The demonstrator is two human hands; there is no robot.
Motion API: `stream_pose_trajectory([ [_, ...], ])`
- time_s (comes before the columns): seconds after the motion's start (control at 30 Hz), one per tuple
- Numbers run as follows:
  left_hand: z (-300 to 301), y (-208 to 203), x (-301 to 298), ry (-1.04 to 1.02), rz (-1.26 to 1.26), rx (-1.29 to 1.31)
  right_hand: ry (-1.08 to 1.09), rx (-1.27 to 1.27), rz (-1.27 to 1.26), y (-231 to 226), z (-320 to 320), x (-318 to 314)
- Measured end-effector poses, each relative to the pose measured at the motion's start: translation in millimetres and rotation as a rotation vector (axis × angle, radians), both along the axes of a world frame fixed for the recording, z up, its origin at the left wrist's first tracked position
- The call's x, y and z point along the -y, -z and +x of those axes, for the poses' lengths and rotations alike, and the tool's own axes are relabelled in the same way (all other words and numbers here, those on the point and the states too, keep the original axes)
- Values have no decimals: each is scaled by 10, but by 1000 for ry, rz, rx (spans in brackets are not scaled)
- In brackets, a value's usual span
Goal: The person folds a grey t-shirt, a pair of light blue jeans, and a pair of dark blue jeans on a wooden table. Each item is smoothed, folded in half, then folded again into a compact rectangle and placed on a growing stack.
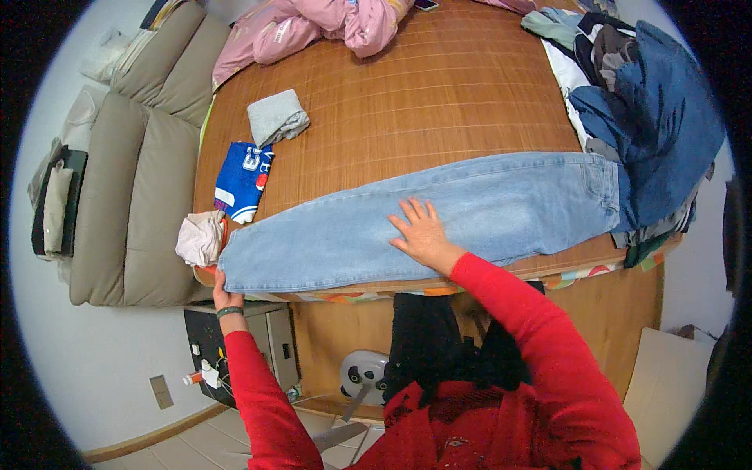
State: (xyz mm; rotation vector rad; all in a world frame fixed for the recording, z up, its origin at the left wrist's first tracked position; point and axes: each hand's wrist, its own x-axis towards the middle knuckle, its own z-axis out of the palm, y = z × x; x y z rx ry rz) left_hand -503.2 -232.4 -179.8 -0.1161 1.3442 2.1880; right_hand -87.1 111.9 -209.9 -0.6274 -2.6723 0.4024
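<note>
Plainly, part of the clothing is dealt with: along the left of the bed [439, 86] sit a pale pink cloth [201, 237], a blue garment [243, 184] and a grey garment [276, 117], all folded small. Just beside the pink one, the left hand [225, 293] is at the near corner of the light blue jeans' [329, 239] hem; its fingers are partly hidden, so I can't tell whether they pinch. The jeans stretch along the bed's near edge, seemingly halved lengthwise but not yet shortened. The right hand [427, 239] lies spread on them, well apart from the left. Rightmost, dark blue jeans [666, 125] and a loose heap [615, 55] look unfolded, so plenty seems left.
</note>
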Motion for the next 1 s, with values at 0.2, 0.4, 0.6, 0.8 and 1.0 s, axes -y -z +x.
stream_pose_trajectory([
  [0.2,-60,-100,226,85,-75,-87,69,-21,90,240,-299,-382],
  [0.4,-223,50,287,100,-173,-63,221,37,149,252,270,-746],
  [0.6,-134,-210,420,244,-287,24,522,138,243,207,1413,-1361],
  [0.8,76,-700,215,366,43,-117,702,171,215,182,1696,-1255],
  [1.0,231,-1463,-353,309,124,-282,515,148,32,220,1462,-628],
])
